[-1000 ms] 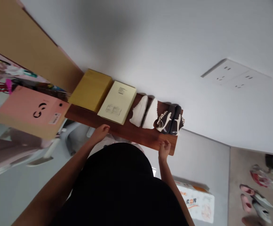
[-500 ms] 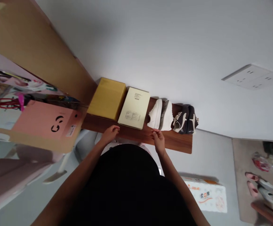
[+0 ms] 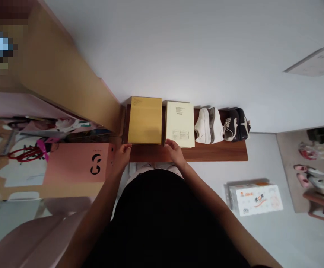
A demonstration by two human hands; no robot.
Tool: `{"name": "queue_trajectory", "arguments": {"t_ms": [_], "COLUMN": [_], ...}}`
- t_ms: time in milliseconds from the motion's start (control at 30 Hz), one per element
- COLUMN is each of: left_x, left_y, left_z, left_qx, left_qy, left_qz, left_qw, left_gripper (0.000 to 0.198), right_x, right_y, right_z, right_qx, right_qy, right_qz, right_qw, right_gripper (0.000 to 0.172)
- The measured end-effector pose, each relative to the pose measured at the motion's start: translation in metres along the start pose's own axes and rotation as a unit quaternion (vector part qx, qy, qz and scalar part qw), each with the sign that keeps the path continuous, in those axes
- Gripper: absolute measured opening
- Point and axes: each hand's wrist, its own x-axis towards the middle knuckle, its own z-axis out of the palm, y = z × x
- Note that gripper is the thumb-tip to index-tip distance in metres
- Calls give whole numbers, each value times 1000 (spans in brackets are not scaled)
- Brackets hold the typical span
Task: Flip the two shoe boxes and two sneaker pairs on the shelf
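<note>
A gold shoe box (image 3: 145, 121) and a cream printed box (image 3: 180, 123) lie side by side on a dark wooden shelf board (image 3: 206, 153). My left hand (image 3: 122, 156) is at the gold box's front left corner, fingers loosely bent. In front of the cream box's near left corner, by the gap between the boxes, is my right hand (image 3: 175, 152), thumb and fingertips slightly apart. Neither hand visibly holds anything; I cannot tell whether they touch the boxes. Further right stand white sneakers (image 3: 203, 126) and black sneakers (image 3: 232, 125) with pale laces.
A wall rises behind the board. To the left are a tall brown panel (image 3: 67, 70), a pink box (image 3: 76, 163) and red-handled scissors (image 3: 25, 153). On the floor at right lie a white tissue pack (image 3: 258, 200), and pink slippers (image 3: 301, 174) on a mat.
The view has turned and shifted. My left hand has gone to the gold box's left front corner. My right hand has moved left from the white sneakers to the gap between the boxes.
</note>
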Motion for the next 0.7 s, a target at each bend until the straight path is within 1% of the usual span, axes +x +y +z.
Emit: {"name": "queue_trajectory", "arguments": {"t_ms": [100, 267, 367, 500, 600, 700], "left_x": [23, 61, 81, 100, 111, 119], "left_y": [9, 25, 26, 22, 21, 21], "left_z": [-4, 6, 13, 18, 20, 23], "left_qx": [-29, -78, -94, -104, -104, -110], "left_qy": [10, 4, -19, -51, -55, -61], "left_qz": [-4, -15, -24, -30, -31, -31], "left_qw": [1000, 997, 995, 993, 993, 992], "left_gripper": [34, 49, 58, 60, 60, 61], "right_x": [20, 47, 56, 69, 81, 93], "right_y": [-11, -21, -22, -24, -25, -23], "right_z": [25, 49, 58, 65, 70, 75], "right_qx": [-40, -143, -187, -213, -221, -207], "right_qy": [10, 11, 13, 30, 56, 68], "right_qz": [-11, 4, 22, 44, 77, 101], "right_qw": [999, 990, 982, 976, 971, 971], "right_gripper": [50, 58, 52, 40, 41, 46]}}
